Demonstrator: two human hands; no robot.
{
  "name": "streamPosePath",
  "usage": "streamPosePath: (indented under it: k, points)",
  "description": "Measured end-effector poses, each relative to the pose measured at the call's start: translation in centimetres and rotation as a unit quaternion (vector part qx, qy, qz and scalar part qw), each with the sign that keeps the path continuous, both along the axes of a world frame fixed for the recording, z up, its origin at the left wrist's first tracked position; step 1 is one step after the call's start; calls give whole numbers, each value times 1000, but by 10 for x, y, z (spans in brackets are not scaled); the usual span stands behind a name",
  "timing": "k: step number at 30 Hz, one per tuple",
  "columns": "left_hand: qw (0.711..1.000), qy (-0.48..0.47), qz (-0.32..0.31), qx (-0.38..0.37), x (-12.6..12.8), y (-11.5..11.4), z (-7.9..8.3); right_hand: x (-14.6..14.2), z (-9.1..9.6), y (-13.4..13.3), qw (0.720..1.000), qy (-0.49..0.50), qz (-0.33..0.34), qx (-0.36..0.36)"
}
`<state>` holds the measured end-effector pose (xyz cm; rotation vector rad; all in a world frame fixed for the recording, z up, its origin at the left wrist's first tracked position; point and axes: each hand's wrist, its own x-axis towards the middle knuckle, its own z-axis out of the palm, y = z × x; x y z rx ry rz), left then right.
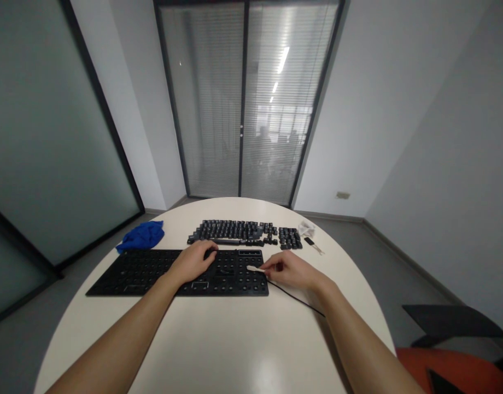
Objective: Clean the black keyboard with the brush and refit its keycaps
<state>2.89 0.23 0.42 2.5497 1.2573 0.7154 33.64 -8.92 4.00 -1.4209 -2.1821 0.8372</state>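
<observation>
A black keyboard (pixel 153 273) with its keycaps taken off lies across the table, bare switches facing up. My left hand (pixel 194 260) rests on the middle of it, fingers loosely bent and thumb apart, pressing on the board and holding no loose thing. At the keyboard's right end, my right hand (pixel 286 268) pinches a slim white brush (pixel 255 268), which looks like a toothbrush. Its head is over the number-pad switches; whether it touches them I cannot tell. The rest of the handle is hidden by my fingers.
Loose black keycaps (pixel 230 230) lie in rows behind the keyboard, with a number-pad group (pixel 290 238) to their right. A blue cloth (pixel 141 236) sits at the left. A crumpled clear bag (pixel 306 229), a small keycap puller (pixel 313 244) and a black cable (pixel 296 299) are at the right.
</observation>
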Motion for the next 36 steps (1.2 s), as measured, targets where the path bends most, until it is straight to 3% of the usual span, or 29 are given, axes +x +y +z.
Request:
streamPosePath:
  k: [23, 36]
  points:
    - [1000, 6, -6, -1, -1, 1, -1, -2, -1, 1, 998, -22, -45, 43]
    - [1000, 3, -5, -2, -1, 0, 0, -7, -5, 0, 999, 5, -2, 36]
